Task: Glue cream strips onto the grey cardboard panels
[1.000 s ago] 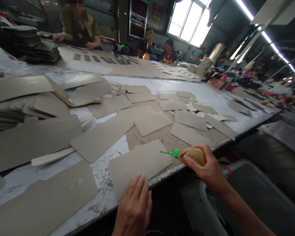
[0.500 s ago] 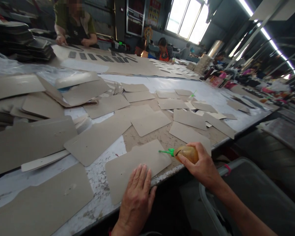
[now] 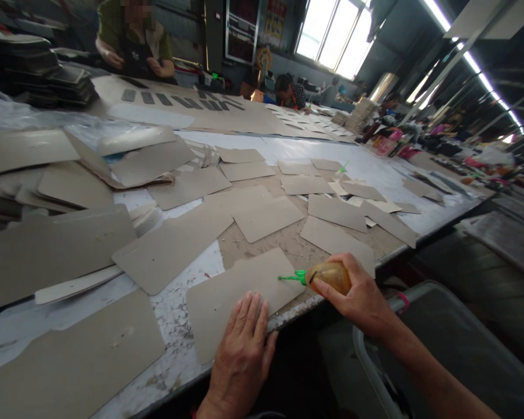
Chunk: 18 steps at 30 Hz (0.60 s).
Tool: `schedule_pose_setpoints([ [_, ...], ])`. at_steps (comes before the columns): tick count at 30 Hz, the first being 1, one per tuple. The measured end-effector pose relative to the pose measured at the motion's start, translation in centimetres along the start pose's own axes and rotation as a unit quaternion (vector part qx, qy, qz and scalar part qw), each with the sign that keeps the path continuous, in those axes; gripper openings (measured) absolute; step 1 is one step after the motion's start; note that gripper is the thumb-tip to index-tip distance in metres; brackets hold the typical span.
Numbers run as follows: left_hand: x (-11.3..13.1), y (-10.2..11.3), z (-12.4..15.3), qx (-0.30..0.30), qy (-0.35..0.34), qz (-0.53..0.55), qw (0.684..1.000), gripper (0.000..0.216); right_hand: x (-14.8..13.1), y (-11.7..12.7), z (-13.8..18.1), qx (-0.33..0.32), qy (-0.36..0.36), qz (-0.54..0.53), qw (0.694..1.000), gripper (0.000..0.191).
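Squeeze bottle (image 3: 332,275) is clamped in my right fingers (image 3: 332,295), left fingers (image 3: 247,314) flat on an unsmeared-looking card (image 3: 238,286); I see the lower-left card (image 3: 82,352) already smeared.

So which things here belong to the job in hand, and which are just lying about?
In use:
bottle with green nozzle, in the right hand
card under the left hand
other cards, probably

Seemingly lying about:
dark stack, upper left
crumpled plastic near it
tub, lower right
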State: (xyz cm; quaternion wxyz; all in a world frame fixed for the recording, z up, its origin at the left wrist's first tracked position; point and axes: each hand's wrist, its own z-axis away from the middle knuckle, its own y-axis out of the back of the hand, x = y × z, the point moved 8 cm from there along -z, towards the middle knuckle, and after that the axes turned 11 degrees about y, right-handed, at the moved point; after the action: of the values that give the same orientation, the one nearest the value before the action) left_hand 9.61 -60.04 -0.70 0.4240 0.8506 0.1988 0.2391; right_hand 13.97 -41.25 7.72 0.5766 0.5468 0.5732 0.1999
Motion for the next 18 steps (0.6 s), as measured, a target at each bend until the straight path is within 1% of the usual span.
schedule_pose_setpoints([
  [4,-0.02,-0.03,-0.01,0.000,-0.001,-0.003,1.000,0.045,-0.17,-0.36,-0.61,0.004,0.014,0.003,1.000,0.034],
  [8,-0.01,-0.13,-0.03,0.000,-0.001,-0.005,1.000,0.047,0.24,-0.45,-1.02,0.015,0.017,0.013,1.000,0.033],
  [18,0.07,0.10,0.08,0.006,-0.001,0.000,1.000,0.045,0.71,0.21,-0.74,0.021,0.032,0.041,0.998,0.031],
])
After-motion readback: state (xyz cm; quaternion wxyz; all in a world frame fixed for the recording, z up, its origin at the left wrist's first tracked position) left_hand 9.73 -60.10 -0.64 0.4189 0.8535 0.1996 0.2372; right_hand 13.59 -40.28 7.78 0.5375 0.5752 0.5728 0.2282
